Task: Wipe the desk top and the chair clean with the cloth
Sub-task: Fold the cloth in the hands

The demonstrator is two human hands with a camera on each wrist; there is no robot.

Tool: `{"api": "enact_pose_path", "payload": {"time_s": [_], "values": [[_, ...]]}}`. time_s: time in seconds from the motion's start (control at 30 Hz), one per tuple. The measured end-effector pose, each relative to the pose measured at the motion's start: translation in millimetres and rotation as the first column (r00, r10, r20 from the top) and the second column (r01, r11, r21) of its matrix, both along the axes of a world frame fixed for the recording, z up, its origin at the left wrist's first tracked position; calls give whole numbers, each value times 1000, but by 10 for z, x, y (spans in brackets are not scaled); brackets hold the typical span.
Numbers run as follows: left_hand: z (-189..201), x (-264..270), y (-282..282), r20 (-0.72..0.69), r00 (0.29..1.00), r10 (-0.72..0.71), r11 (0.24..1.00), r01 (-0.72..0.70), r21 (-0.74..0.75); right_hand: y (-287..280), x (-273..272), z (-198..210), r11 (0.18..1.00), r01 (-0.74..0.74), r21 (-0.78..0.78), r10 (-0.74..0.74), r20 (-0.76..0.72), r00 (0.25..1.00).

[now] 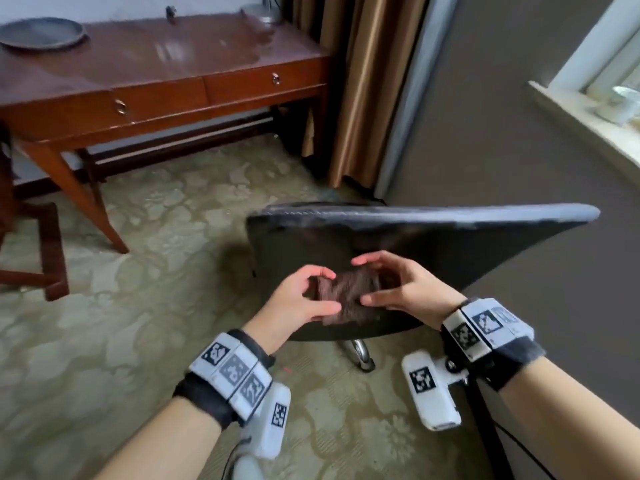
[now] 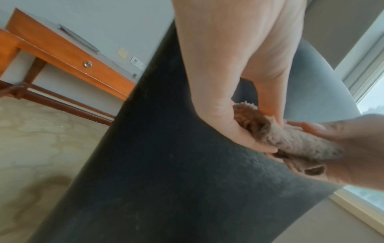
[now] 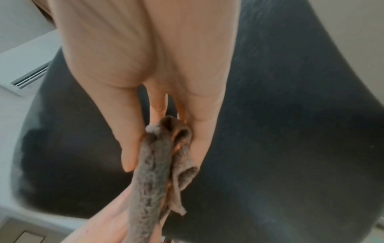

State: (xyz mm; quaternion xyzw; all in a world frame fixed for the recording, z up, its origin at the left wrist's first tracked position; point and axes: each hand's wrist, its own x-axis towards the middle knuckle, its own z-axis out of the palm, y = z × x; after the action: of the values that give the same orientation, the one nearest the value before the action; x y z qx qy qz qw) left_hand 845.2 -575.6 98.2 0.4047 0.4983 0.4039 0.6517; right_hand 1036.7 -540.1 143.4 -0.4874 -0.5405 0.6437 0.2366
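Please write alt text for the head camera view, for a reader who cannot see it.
Two hands, left hand and right hand, hold a folded brown cloth between them above a dark chair. A wooden desk with a grey plate stands behind on patterned carpet.

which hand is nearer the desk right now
Left. The left hand grips the cloth on the side toward the desk; the right hand holds the cloth's far side, toward the window wall.
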Motion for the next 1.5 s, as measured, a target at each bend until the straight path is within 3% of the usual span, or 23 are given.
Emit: {"api": "enact_pose_path", "payload": {"time_s": [0.2, 0.57, 0.83, 1.17, 1.4, 1.5], "values": [[42, -1346, -73, -70, 997, -15, 999, 17, 28, 50, -1296, -57, 959, -282, -25, 283, 59, 957], [188, -3542, 643, -224, 930, 293, 952, -306, -27, 1069, -3964, -274, 946, -268, -182, 273, 2, 962], [148, -5014, 2006, -264, 865, 427, 899, -439, 16, 2646, -5470, -162, 889, -422, -178, 423, -35, 905], [271, -6417, 3788, -271, 860, 433, 896, -444, 23, 4665, -6894, 132, 817, -573, -62, 575, 144, 805], [191, -7480, 5133, -269, 859, 434, 891, -455, -14, 5999, -7990, 61, 809, -587, -22, 576, 228, 785], [199, -8031, 5840, -245, 855, 457, 880, -474, -14, 6684, -8530, 67, 825, -564, -32, 558, 197, 806]]}}
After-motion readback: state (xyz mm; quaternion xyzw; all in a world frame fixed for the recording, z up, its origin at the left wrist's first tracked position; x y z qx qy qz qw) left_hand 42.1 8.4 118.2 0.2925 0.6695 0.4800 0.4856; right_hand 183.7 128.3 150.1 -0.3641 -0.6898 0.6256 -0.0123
